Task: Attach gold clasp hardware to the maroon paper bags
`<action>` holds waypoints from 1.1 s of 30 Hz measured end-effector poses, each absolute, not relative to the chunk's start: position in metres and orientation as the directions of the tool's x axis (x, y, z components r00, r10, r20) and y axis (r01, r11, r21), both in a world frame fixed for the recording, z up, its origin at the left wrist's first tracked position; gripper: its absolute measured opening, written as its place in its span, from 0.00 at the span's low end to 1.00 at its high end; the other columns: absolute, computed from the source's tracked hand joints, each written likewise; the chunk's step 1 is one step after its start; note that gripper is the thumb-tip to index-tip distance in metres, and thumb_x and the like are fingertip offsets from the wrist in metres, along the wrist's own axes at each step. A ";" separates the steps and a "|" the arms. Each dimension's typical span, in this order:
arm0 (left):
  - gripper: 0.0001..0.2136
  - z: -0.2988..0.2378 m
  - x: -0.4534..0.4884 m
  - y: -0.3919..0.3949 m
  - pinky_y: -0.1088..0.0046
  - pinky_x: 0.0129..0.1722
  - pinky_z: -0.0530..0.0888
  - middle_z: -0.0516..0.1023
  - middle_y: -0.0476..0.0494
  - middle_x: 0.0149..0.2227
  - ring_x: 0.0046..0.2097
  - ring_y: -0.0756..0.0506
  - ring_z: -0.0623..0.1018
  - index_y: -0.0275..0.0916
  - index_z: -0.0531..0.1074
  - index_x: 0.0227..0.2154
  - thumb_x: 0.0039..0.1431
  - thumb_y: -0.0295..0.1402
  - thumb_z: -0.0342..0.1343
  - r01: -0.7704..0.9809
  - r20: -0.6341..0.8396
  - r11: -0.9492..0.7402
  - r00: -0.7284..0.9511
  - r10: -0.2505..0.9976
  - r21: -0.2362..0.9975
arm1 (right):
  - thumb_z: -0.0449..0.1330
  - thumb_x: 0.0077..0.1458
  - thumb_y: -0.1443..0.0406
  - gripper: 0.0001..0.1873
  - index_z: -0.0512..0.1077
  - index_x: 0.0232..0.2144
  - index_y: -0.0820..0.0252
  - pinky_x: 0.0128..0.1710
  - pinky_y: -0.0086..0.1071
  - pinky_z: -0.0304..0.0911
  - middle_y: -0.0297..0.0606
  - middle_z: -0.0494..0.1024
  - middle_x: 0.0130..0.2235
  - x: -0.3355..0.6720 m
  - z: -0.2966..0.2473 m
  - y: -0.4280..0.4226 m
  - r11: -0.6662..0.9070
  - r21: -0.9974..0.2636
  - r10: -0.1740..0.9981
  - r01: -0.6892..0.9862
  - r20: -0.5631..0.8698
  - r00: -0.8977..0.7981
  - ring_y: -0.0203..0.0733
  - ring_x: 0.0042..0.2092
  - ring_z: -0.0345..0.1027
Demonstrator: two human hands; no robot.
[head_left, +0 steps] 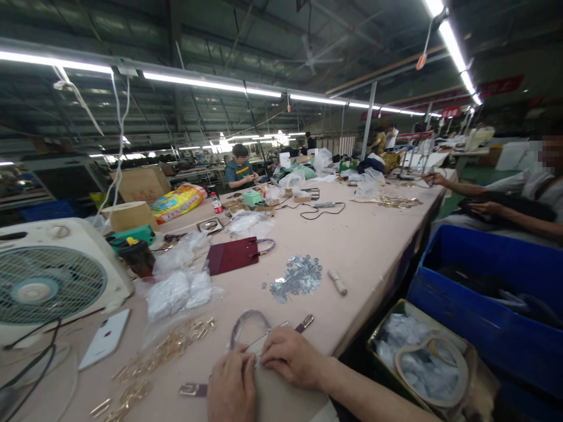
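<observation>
A handbag point(281, 398) with a beige face lies at the near edge of the table, under both my hands. My left hand point(231, 381) is closed on its top edge at the left, thumb and fingers near the rim. Close beside it, my right hand point(294, 357) has its fingers curled and pressed on the same top edge. Whether a small part is under the fingertips is hidden. Beyond the hands arches the bag's wrapped handle point(250, 316). Dark straps with metal ends stick out on either side, a right strap point(305, 322) and a left strap point(193, 390).
Gold-coloured metal fittings point(176, 346) and a white phone point(105, 339) lie left, by a box fan point(57, 275). Ahead are silver metal plates point(297, 278), a small roll point(337, 282) and a maroon bag point(233, 256). Blue bins point(484, 269) and a seated person are right.
</observation>
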State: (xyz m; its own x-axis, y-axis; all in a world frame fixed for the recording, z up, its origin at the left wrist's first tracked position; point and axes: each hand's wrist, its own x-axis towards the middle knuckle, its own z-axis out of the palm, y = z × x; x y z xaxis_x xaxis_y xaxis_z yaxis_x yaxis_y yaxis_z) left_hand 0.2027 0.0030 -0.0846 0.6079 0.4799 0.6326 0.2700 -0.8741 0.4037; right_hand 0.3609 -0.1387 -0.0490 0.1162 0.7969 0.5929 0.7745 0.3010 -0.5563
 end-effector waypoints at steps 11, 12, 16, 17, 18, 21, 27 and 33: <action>0.16 -0.075 0.202 -0.004 0.50 0.51 0.74 0.83 0.41 0.47 0.50 0.34 0.77 0.46 0.78 0.35 0.69 0.47 0.50 0.320 0.574 -0.817 0.589 0.568 0.479 | 0.60 0.63 0.65 0.08 0.80 0.38 0.57 0.48 0.35 0.67 0.38 0.83 0.41 0.486 -0.017 -0.136 -0.305 -0.646 0.722 0.700 0.321 0.612 0.42 0.44 0.74; 0.15 -0.074 0.201 -0.004 0.50 0.51 0.74 0.83 0.41 0.47 0.50 0.34 0.77 0.46 0.78 0.35 0.69 0.47 0.50 0.319 0.578 -0.818 0.587 0.567 0.479 | 0.62 0.60 0.65 0.06 0.81 0.35 0.56 0.46 0.33 0.66 0.36 0.83 0.38 0.499 -0.016 -0.134 -0.337 -0.630 0.745 0.700 0.277 0.607 0.42 0.42 0.74; 0.15 -0.075 0.201 -0.003 0.50 0.50 0.74 0.83 0.42 0.47 0.49 0.34 0.77 0.46 0.78 0.36 0.70 0.47 0.50 0.317 0.585 -0.820 0.582 0.565 0.477 | 0.72 0.46 0.66 0.04 0.80 0.26 0.56 0.35 0.27 0.62 0.31 0.81 0.28 0.528 -0.015 -0.123 -0.442 -0.572 0.806 0.691 0.085 0.586 0.38 0.32 0.73; 0.15 -0.075 0.200 -0.003 0.49 0.50 0.74 0.83 0.42 0.47 0.49 0.34 0.76 0.46 0.78 0.36 0.70 0.47 0.50 0.316 0.583 -0.819 0.584 0.565 0.478 | 0.73 0.43 0.66 0.05 0.80 0.25 0.56 0.33 0.27 0.61 0.30 0.80 0.27 0.531 -0.015 -0.121 -0.469 -0.557 0.809 0.685 0.040 0.587 0.37 0.30 0.72; 0.15 -0.075 0.200 -0.003 0.49 0.50 0.74 0.83 0.42 0.47 0.50 0.34 0.76 0.46 0.78 0.36 0.70 0.47 0.50 0.319 0.579 -0.817 0.585 0.569 0.481 | 0.73 0.41 0.67 0.06 0.80 0.24 0.56 0.31 0.26 0.60 0.30 0.80 0.25 0.533 -0.015 -0.118 -0.494 -0.543 0.809 0.679 0.000 0.588 0.37 0.28 0.71; 0.14 -0.072 0.200 -0.006 0.48 0.52 0.73 0.82 0.42 0.48 0.51 0.34 0.76 0.46 0.78 0.37 0.70 0.45 0.51 0.326 0.568 -0.809 0.584 0.579 0.489 | 0.73 0.39 0.67 0.07 0.79 0.22 0.55 0.28 0.27 0.59 0.29 0.77 0.21 0.535 -0.013 -0.109 -0.544 -0.511 0.804 0.665 -0.091 0.588 0.36 0.24 0.68; 0.10 -0.060 0.194 -0.013 0.49 0.53 0.72 0.82 0.41 0.49 0.51 0.35 0.75 0.44 0.77 0.37 0.71 0.37 0.51 0.330 0.528 -0.786 0.599 0.602 0.522 | 0.69 0.41 0.72 0.06 0.78 0.24 0.58 0.31 0.29 0.59 0.32 0.79 0.25 0.520 -0.021 -0.105 -0.535 -0.514 0.798 0.671 -0.048 0.600 0.39 0.28 0.70; 0.08 -0.046 0.186 -0.016 0.52 0.54 0.71 0.82 0.44 0.50 0.53 0.38 0.74 0.44 0.77 0.41 0.70 0.31 0.53 0.339 0.445 -0.742 0.631 0.635 0.578 | 0.64 0.54 0.62 0.08 0.79 0.36 0.59 0.39 0.33 0.64 0.39 0.84 0.35 0.501 -0.032 -0.126 -0.448 -0.605 0.786 0.658 0.085 0.613 0.44 0.36 0.75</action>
